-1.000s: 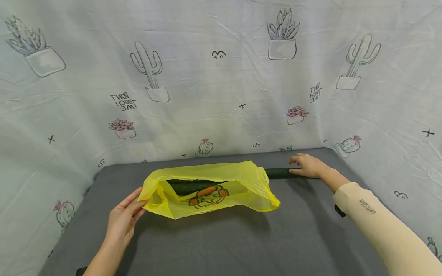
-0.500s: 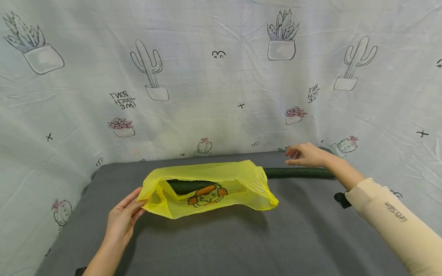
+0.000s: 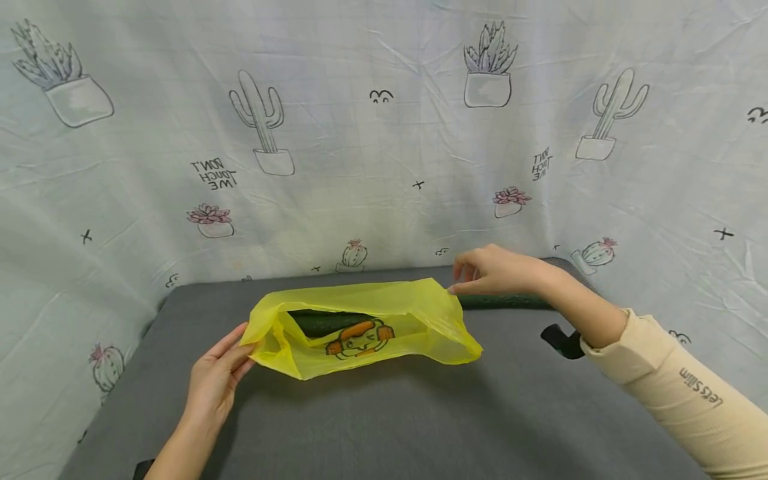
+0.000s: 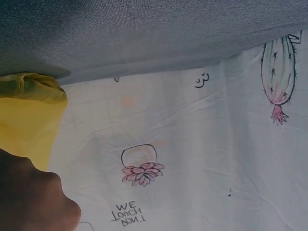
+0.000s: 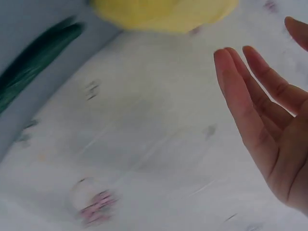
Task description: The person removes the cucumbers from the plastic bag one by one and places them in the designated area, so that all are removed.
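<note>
In the head view my left hand (image 3: 211,383) pinches the left edge of a thin yellow plastic bag (image 3: 360,298), thumb on the near side. The bag lies on its side with its mouth towards me, and a cartoon figure is printed on it. Inside shows a dark green cucumber (image 3: 321,324). Another long cucumber (image 3: 507,302) lies on the table to the right, its left end hidden behind the bag. Over it is my right hand (image 3: 498,270), fingertips right at the bag's upper right corner. The right wrist view shows this hand's fingers (image 5: 236,91) extended and apart, holding nothing.
A dark grey cloth covers the table (image 3: 360,427). Behind and at both sides hangs a pale curtain (image 3: 336,133) printed with cacti and potted plants. A black strap piece (image 3: 562,341) sticks out by my right wrist.
My right hand has lifted off the right-hand cucumber and moved left to the bag's upper right corner. The left hand keeps its pinch on the bag, which has barely moved.
</note>
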{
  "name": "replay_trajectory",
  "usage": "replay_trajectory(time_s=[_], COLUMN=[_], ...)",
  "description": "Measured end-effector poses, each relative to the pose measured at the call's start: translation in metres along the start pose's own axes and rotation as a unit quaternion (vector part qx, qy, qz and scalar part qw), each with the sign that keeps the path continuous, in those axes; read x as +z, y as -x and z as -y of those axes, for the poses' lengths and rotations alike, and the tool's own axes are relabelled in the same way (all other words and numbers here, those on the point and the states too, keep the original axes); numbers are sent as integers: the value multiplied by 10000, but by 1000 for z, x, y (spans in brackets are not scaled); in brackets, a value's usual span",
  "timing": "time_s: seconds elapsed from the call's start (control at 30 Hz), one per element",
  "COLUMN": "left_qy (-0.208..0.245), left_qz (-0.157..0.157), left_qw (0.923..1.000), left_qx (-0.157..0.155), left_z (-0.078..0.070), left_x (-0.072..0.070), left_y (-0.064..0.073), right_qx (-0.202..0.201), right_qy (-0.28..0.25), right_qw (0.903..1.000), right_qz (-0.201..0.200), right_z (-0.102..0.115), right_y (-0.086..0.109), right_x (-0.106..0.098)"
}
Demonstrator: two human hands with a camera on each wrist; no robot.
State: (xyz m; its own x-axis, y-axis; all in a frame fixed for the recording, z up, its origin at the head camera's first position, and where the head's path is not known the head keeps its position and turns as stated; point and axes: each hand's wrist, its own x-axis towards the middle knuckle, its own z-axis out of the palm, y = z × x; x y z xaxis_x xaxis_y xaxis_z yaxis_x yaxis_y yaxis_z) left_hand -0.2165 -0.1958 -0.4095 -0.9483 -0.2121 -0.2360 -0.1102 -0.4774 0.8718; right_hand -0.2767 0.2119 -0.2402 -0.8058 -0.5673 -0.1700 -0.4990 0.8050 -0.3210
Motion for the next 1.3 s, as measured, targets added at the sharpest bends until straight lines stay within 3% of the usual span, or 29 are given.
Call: replay_trajectory(time_s=[0.33,0.6,0.8,1.03,1.13,1.3], left_qy=[105,156,201,198,252,197], left_qz=[6,-84,1,-70,-70,-52], left_qw=[9999,9998,9998,9998,9997,9998], left_qx=[-112,-65,-24,-20,-31,1], left_z=[-2,-2,-2,-3,-3,-1], left_x=[4,5,3,4,4,4], left_y=[2,3,5,8,8,10], right_qx=[-683,-904,-743,-670,-391,176], right_qy=[-3,173,554,344,214,54], right_qw=[9905,9882,9864,9788,9812,9892], right_qz=[1195,1225,1356,1907,1878,1451], right_z=[71,100,104,94,90,83], right_y=[-22,-44,-69,-103,-116,-134], right_x=[16,47,82,114,121,126])
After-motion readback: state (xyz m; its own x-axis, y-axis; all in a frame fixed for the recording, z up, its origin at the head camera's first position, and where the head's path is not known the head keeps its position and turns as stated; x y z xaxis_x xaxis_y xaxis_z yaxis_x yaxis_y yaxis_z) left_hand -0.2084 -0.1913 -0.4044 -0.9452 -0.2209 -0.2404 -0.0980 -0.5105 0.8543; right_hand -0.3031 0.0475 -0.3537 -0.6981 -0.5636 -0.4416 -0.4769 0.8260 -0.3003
